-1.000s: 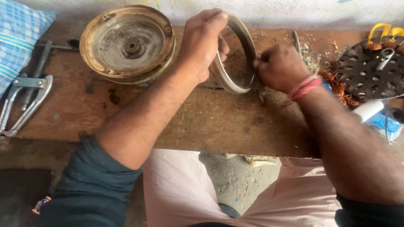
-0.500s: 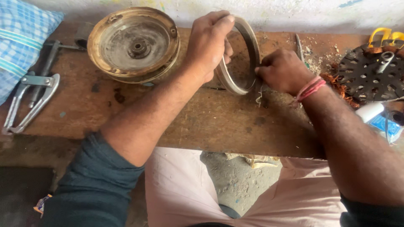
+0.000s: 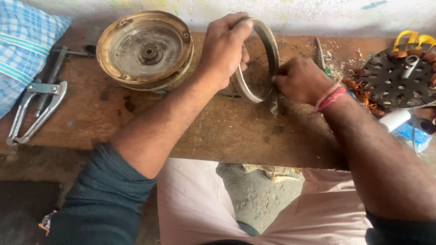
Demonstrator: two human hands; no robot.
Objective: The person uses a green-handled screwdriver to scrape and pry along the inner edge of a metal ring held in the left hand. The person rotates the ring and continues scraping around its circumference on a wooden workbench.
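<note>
A metal ring (image 3: pixel 271 50) stands on edge on the wooden bench (image 3: pixel 218 131). My left hand (image 3: pixel 223 47) grips the ring's top and left side and holds it upright. My right hand (image 3: pixel 299 80) is fisted at the ring's lower right edge, pressing a small tool against it; the tool itself is mostly hidden by the fingers. A red thread band sits on that wrist.
A round brass-coloured motor cover (image 3: pixel 146 50) lies at the back left. Metal pliers-like tool (image 3: pixel 34 109) and a blue checked cloth (image 3: pixel 22 50) are at far left. A dark perforated disc with copper windings (image 3: pixel 395 79), a green-handled tool (image 3: pixel 322 59) and yellow-handled scissors (image 3: pixel 411 38) lie at right.
The view has shifted slightly. Both hands stay on the ring, which keeps its upright stance; my right hand has crept a little lower along its rim.
</note>
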